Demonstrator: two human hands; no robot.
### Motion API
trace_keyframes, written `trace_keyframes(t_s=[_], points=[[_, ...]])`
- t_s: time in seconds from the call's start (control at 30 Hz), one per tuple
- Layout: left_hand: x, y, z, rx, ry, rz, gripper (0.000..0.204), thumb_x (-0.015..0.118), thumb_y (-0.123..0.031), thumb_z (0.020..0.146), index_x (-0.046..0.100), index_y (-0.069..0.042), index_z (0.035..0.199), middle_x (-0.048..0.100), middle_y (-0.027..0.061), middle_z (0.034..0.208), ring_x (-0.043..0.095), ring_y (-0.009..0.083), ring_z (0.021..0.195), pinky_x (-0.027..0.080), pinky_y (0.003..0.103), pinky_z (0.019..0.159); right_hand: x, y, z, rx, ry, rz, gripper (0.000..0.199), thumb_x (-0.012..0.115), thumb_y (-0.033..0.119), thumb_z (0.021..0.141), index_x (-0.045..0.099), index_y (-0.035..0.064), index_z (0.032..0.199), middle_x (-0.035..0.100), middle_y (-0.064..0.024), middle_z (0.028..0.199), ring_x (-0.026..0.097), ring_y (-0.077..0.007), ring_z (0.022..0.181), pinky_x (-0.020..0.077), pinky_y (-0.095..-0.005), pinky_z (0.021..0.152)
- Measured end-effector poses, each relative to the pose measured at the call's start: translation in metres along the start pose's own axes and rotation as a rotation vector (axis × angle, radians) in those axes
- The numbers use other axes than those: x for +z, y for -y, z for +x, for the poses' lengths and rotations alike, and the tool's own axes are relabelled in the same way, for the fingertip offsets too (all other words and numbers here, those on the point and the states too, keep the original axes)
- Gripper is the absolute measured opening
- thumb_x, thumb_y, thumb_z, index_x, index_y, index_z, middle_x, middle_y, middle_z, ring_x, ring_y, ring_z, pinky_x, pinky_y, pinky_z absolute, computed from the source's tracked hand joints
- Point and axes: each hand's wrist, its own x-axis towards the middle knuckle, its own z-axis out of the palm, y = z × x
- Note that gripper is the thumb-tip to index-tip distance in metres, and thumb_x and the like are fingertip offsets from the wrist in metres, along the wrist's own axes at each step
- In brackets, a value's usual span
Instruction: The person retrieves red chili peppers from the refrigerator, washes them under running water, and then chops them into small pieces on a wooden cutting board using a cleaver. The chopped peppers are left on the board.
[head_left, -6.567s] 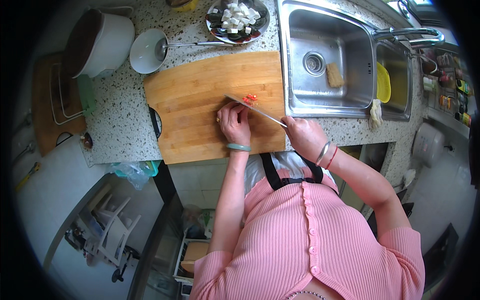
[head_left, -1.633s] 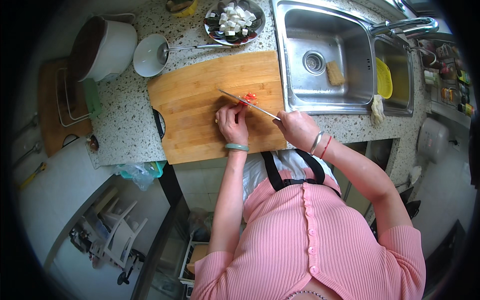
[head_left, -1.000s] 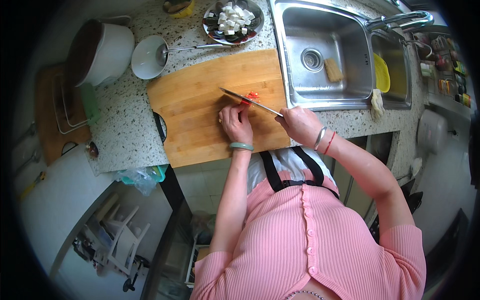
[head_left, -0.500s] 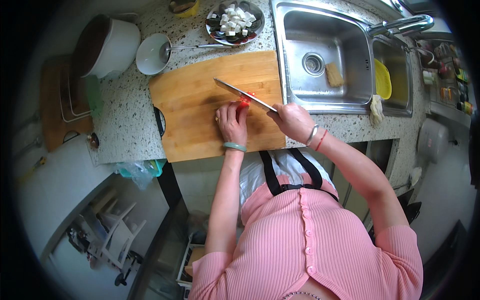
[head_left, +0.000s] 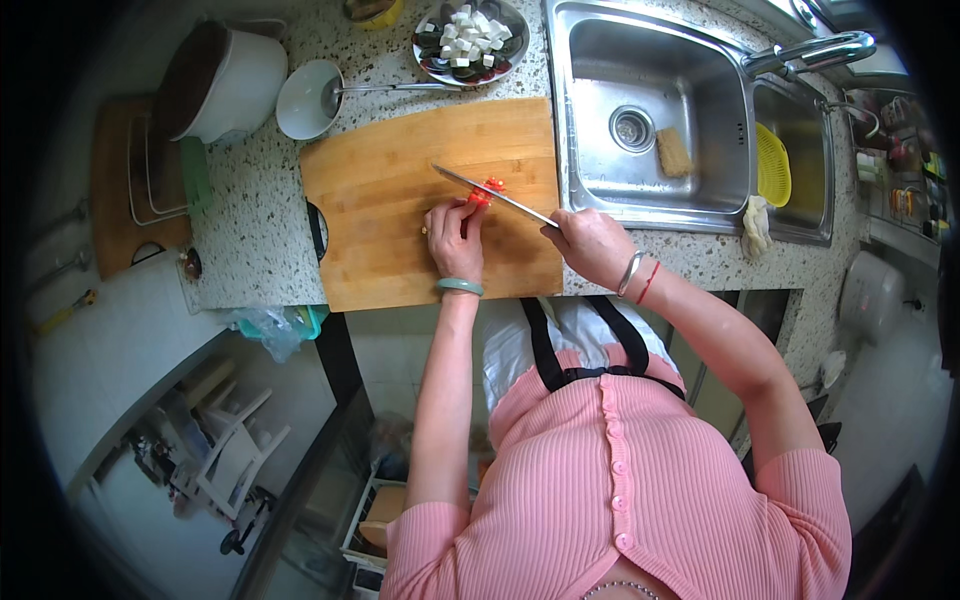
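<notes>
A small red vegetable piece (head_left: 487, 191) is held down on the wooden cutting board (head_left: 400, 200), pinched under the curled fingers (head_left: 462, 212) of the left hand (head_left: 453, 235), just beyond the fingertips toward the sink side. A knife (head_left: 492, 193) is gripped by the right hand (head_left: 590, 243), whose fingers are wrapped tight around the handle; the blade is laid slantwise across the red piece, its tip pointed to the far left of the board. The board is set on a speckled bench (head_left: 245, 240), beside a steel sink (head_left: 640, 110). A white bowl (head_left: 305, 98) and a plate of white cubes (head_left: 470, 38) are placed behind the board.
</notes>
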Motion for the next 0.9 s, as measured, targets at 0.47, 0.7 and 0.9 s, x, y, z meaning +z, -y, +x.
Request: trace_keyframes(t_s=[0.47, 0.7, 0.9], points=[[0.004, 0.001, 0.0, -0.048, -0.026, -0.026, 0.018, 0.078, -0.003, 0.072, 0.061, -0.007, 0.078, 0.061, 0.0069, 0.086, 0.057, 0.0267, 0.081, 0.047, 0.037, 0.071, -0.003, 0.017, -0.001, 0.109, 0.097, -0.076, 0.03, 0.054, 0.026, 0.094, 0.058, -0.0009, 0.081, 0.06, -0.0235, 0.067, 0.061, -0.0421, 0.066, 0.0485, -0.0496, 0.059], [0.004, 0.003, 0.0, -0.046, 0.006, -0.016, 0.016, 0.074, -0.001, 0.071, 0.06, -0.006, 0.076, 0.057, 0.0075, 0.079, 0.054, 0.028, 0.076, 0.044, 0.038, 0.068, 0.028, 0.023, 0.017, 0.152, 0.043, -0.118, 0.024, 0.054, 0.024, 0.093, 0.058, 0.0011, 0.086, 0.062, -0.0212, 0.069, 0.063, -0.0395, 0.067, 0.0495, -0.0493, 0.061], [0.002, 0.004, 0.002, -0.026, 0.007, -0.057, 0.013, 0.072, -0.003, 0.075, 0.06, -0.007, 0.078, 0.057, 0.0085, 0.08, 0.053, 0.0289, 0.076, 0.043, 0.039, 0.067, 0.01, 0.023, 0.013, 0.099, 0.02, -0.07, 0.027, 0.056, 0.026, 0.093, 0.06, 0.0012, 0.083, 0.061, -0.0213, 0.066, 0.062, -0.0393, 0.066, 0.0487, -0.0483, 0.059]])
